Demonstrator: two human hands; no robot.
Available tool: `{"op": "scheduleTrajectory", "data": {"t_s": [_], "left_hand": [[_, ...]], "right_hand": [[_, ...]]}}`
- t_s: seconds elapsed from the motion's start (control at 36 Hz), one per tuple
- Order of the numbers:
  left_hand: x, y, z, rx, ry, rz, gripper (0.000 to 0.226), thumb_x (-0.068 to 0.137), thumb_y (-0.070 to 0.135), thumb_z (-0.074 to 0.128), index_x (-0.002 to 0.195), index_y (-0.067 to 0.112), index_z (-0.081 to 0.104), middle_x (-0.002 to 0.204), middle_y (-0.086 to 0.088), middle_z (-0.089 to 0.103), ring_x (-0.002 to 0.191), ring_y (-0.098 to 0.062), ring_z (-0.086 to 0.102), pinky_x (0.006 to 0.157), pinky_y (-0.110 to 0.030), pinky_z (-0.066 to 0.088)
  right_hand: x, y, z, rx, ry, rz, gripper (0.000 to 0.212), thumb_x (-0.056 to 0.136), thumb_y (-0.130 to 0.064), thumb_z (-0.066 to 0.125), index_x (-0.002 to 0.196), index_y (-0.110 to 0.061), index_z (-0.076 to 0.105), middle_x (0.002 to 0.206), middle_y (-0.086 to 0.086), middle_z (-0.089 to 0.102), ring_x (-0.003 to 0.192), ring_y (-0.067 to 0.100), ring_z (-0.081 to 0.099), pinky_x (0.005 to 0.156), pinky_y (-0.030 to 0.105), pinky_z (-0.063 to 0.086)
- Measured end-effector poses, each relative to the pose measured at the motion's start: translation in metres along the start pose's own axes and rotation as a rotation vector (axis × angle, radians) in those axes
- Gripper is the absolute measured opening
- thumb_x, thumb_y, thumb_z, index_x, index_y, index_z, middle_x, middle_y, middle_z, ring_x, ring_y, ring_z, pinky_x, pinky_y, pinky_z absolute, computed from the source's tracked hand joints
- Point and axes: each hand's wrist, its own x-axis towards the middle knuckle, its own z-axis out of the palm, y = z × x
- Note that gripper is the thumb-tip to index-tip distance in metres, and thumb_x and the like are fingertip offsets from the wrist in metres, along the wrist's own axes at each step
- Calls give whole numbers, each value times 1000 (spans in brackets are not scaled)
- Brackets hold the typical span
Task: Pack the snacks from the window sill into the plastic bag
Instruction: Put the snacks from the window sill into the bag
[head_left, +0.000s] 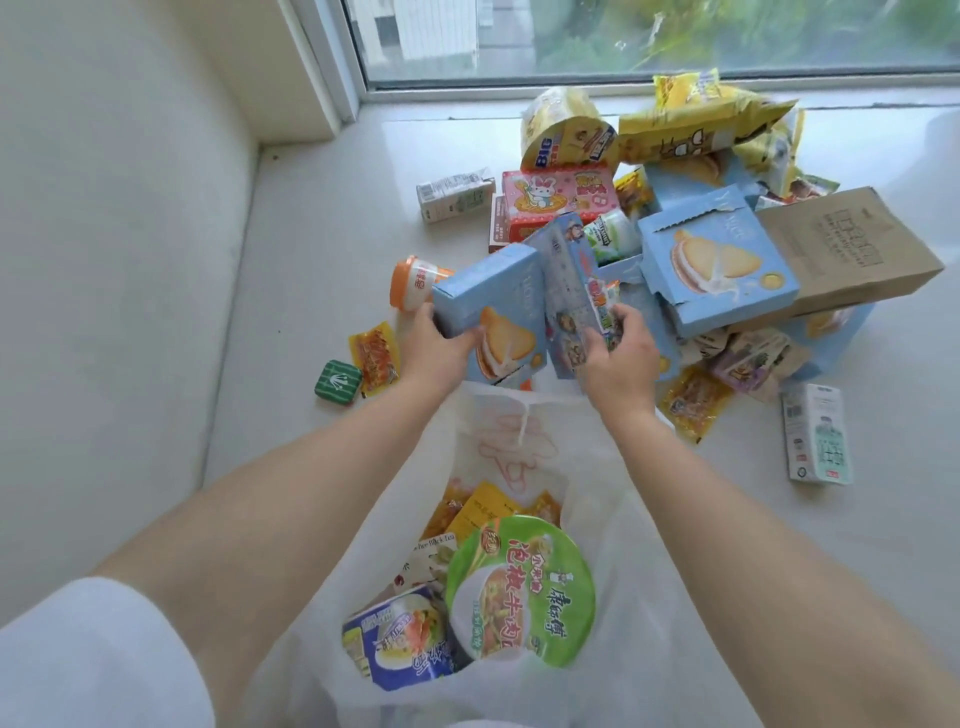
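The left hand (436, 340) gripped a light-blue biscuit box (493, 306) by its lower corner, while the right hand (621, 345) pinched a slimmer blue packet (563, 291) just beside it at three o'clock. Both were held above the white plastic bag (613, 545), which gaped at six o'clock with a green-lidded noodle bowl (519, 587) inside. The remaining snacks (717, 260) lay heaped on the window sill (322, 244) from twelve to two o'clock.

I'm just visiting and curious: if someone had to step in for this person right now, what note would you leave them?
Left hand grips a light blue biscuit box above the plastic bag. Right hand holds small snack packets.
Done: a green-lidded noodle bowl, a blue noodle pack and some packets are in the bag.
Left: most snacks still lie piled on the window sill, including a pink rabbit box, an orange-capped cup and a green tin.
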Motion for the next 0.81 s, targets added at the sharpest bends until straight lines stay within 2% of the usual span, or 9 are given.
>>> {"op": "scheduleTrajectory", "data": {"t_s": [0.08,0.17,0.28,0.42,0.47,0.56,0.58,0.69,0.81], "left_hand": [[-15,14,-15,-33,29,152,49,83,19,71,125,11,48,104,3,57,91,-10,54,63,-10,41],[-34,27,-31,-166,80,230,43,83,14,71,119,9,49,94,10,57,81,-3,55,60,-3,41],[-65,29,-52,-377,91,257,35,83,9,70,110,16,48,97,8,60,78,10,59,66,-8,45],[-100,4,-70,-497,55,240,36,84,13,70,113,22,52,104,1,64,93,-12,62,78,-26,51],[-113,-9,-71,-491,34,230,36,84,13,70,114,22,53,106,0,64,99,-15,62,83,-29,51],[-129,-29,-66,-356,51,221,34,85,12,68,114,18,51,99,8,62,90,-5,60,71,-10,47],[-133,-37,-64,-321,53,195,35,85,12,68,113,21,50,97,10,60,88,-3,58,68,-9,46],[-141,-66,-55,-206,29,83,33,85,15,68,107,22,45,97,3,58,90,-16,56,65,-19,45],[-142,-84,-57,80,-14,140,26,86,14,64,101,20,44,95,3,57,87,-20,54,60,-29,40]], "right_hand": [[-13,-9,-21,197,81,52,33,93,-14,56,124,-6,49,112,5,56,102,18,52,83,25,42],[-26,-15,-42,389,122,136,32,93,-13,56,124,-8,48,109,3,56,100,16,55,80,25,46],[-48,-12,-68,709,111,252,28,94,-5,52,121,-10,48,109,5,60,103,21,60,87,38,52],[-77,0,-90,917,-91,303,22,97,-1,42,108,-16,53,108,4,62,99,20,61,88,39,51],[-89,7,-89,932,-129,356,22,97,0,41,111,-14,52,108,6,62,99,21,61,89,40,50],[-106,18,-81,879,-143,419,24,97,0,42,119,-9,47,108,9,61,101,26,59,93,44,48],[-111,20,-77,860,-150,441,25,97,1,42,120,-9,47,107,9,60,101,27,59,94,45,48],[-127,28,-57,713,-236,503,22,96,2,44,116,-6,47,118,19,58,95,28,60,85,43,51],[-140,40,-41,392,-262,478,28,95,0,48,123,-4,45,121,18,58,95,24,57,76,33,47]]}}
